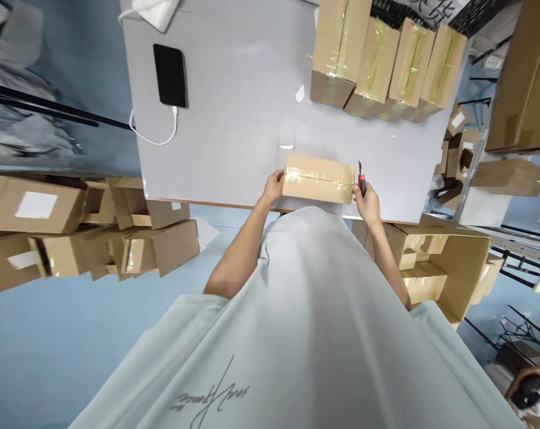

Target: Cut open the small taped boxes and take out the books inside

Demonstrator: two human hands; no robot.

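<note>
A taped cardboard box (320, 186) lies near the front edge of the white table, with shiny clear tape along its top seam. My left hand (274, 187) grips the box's left end, fingers bent around its edge. At the opposite end, my right hand (367, 201) is closed around a red and black box cutter (362, 183), its dark blade pointing away from me. The fingers of that hand also seem to touch the box's right end.
Several taped boxes (377, 65) stand in a row at the table's (234, 107) back right. A black phone (170, 75) on a white cable lies at the left. Open cartons (162, 244) fill the floor side at left, and a large carton (468, 268) holding smaller boxes stands at right.
</note>
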